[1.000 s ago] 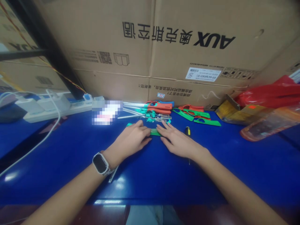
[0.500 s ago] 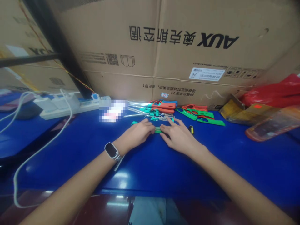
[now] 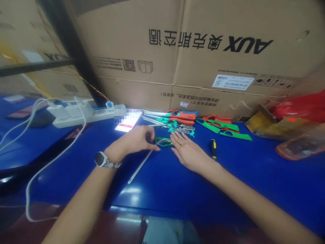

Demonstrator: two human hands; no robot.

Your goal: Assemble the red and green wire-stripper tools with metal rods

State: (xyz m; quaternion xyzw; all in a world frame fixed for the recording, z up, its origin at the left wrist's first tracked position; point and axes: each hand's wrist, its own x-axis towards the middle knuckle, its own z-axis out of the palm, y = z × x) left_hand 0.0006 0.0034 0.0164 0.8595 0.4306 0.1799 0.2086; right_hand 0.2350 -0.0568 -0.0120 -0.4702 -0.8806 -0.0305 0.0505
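A green lighter shell half [image 3: 162, 139] lies on the blue table, with pale thin wires looped over it. Leading down and left from those wires is a silver metal tube [image 3: 141, 166]. My left hand [image 3: 134, 139], wearing a watch, is at the shell's left end; its thumb is spread from the curled fingers and nothing shows between them. My right hand [image 3: 189, 150] rests with fingers stretched over the shell's right end, hiding that part. Just beyond both hands are orange lighters [image 3: 181, 118] with silver tubes and teal parts [image 3: 174, 126].
More green and orange shell halves [image 3: 235, 135] lie at the back right. A black-and-yellow screwdriver [image 3: 213, 148] is right of my right hand. A lit phone [image 3: 128, 122], a power strip [image 3: 68, 120] and a white cable [image 3: 50, 169] are left. A large cardboard box [image 3: 198, 67] stands behind.
My left hand has shifted left and its thumb has spread from the fingers, uncovering the green shell, wires and tube. My right hand lies flatter. The view has shifted slightly.
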